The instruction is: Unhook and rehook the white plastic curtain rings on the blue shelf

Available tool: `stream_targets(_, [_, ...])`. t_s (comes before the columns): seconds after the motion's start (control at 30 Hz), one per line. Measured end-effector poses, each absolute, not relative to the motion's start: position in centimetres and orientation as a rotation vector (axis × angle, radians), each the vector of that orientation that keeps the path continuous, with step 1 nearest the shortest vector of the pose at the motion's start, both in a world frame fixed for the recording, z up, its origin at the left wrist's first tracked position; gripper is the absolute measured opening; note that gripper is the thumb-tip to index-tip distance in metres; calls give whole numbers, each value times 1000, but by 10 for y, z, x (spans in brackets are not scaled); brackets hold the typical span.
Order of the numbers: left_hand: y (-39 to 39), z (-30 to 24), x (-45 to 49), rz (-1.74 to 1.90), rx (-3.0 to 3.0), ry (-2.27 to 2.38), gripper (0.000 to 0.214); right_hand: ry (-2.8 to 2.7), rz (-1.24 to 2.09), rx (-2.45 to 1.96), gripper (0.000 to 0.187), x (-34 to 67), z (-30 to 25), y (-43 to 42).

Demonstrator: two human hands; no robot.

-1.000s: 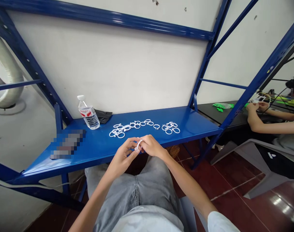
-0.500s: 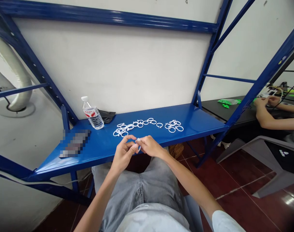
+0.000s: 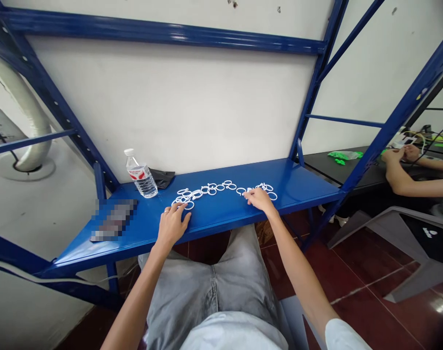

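Note:
Several white plastic rings [image 3: 210,188] lie in a row along the blue metal shelf [image 3: 298,182]. My left hand [image 3: 171,224] rests on the shelf with its fingers stretched out flat. Its fingertips touch the left cluster of rings [image 3: 182,198]. My right hand [image 3: 258,199] reaches to the right cluster of rings [image 3: 268,187]. Its fingers are bent together, pinching at a ring on that cluster's left edge. My legs in grey jeans sit below the shelf's front edge.
A water bottle [image 3: 142,175] and a dark cloth [image 3: 162,177] stand at the back left of the shelf, with a blurred flat object [image 3: 114,219] nearer the front. Blue rack posts [image 3: 396,116] frame the shelf. A co-worker's arms [image 3: 407,180] work at a black table on the right.
My hands were together over my lap, holding one white ring between them. They have parted and moved forward onto the shelf, the left to the left cluster, the right to the right cluster.

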State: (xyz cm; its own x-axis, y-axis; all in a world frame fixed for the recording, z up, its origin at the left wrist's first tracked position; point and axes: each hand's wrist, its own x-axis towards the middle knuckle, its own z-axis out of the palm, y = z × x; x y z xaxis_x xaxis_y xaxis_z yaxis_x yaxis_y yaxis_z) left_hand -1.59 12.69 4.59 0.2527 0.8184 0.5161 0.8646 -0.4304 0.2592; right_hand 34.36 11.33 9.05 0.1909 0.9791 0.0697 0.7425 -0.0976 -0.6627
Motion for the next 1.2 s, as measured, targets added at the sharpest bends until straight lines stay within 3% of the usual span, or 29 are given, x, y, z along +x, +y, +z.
stream_targets(0.17, [134,44,-17,-883,-2405,-1551,34,-1404,174,-2179,38,359,104,102])
stream_targets(0.27, [124,47,-13,-981,-2433,-1491,35,-1467,143,-2056,34,348,109,96])
stream_targets(0.47, [93,50,3,-1112,-2556,-1347,34,-1773,895,-1378,36,274,86,97])
stream_targets(0.57, [85,45,11,-1070,-2626,-1229,36,-1803,1012,-1219,39,241,69,100])
stream_targets(0.77, [82,39,16,-1128,-2646,-1075,36,-1850,782,-1161,22,228,57,98])
stream_targets(0.93, [76,47,22,-1503,-2912,-1319,26,-1903,603,-1206,10,222,60,96])
stream_targets(1.07, [77,47,28,-1757,-2957,-1676,40,-2040,369,-1272,15,218,64,89])
stream_targets(1.2, [82,47,31,-1591,-3023,-1597,42,-2084,290,-1338,21,224,62,83])
